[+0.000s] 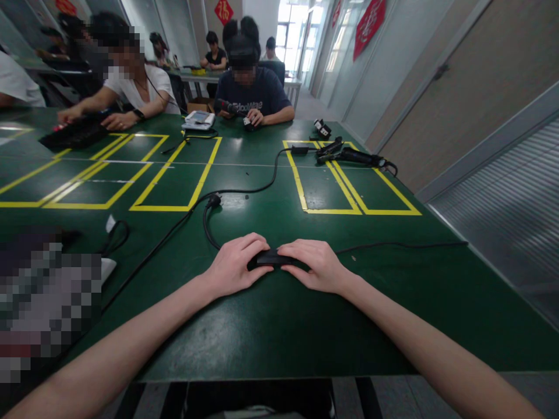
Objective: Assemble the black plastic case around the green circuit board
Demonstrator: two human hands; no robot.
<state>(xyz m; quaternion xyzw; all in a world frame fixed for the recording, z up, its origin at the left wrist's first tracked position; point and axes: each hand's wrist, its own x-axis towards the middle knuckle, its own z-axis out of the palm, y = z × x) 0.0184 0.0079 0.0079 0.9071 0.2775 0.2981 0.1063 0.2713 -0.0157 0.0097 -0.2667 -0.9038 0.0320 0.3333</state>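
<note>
A black power adapter (269, 258) lies low over the green table, held between both hands. My left hand (238, 263) closes on its left end, thumb in front and fingers behind. The other end is gripped the same way by my right hand (315, 265). From beside my left hand a short black cord (206, 224) curves up to a plug (213, 201) on the tabletop. A thin black cable (402, 244) runs from beyond my right hand toward the table's right edge. My fingers hide parts of the adapter's ends.
Yellow tape outlines (174, 208) mark the green table (271, 337). A long black cable (244, 191) crosses it to a small black box (300, 150). Black devices (349, 156) lie at the far right. A blurred-out item (48, 302) is at left. Co-workers (255, 93) sit opposite.
</note>
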